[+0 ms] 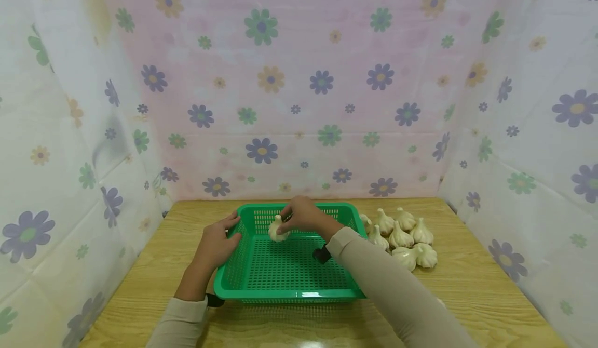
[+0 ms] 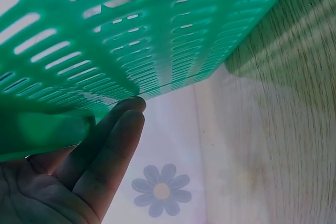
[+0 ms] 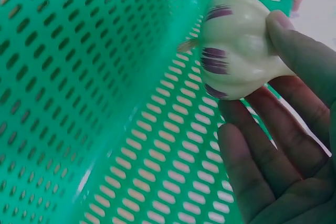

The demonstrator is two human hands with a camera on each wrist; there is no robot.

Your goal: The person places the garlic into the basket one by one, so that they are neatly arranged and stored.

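A green plastic basket [image 1: 289, 293] with slotted walls sits on the table. My left hand [image 1: 216, 244] holds its left rim, the thumb on the inner side; in the left wrist view two fingers [image 2: 113, 166] lie along the outer wall. Inside the basket, over its far left part, my right hand [image 1: 303, 214] pinches a garlic bulb [image 1: 277, 232] between thumb and fingers. Purple streaks mark this white bulb [image 3: 236, 51] in the right wrist view, and its root end points away from the palm. The basket floor [image 3: 173, 182] shows beneath it.
Several garlic bulbs [image 1: 401, 235] lie heaped on the wooden table [image 1: 472, 285], right of the basket; my right forearm [image 1: 392, 285] partly covers that side. Flower-patterned cloth [image 1: 299, 104] stands behind and on both sides.
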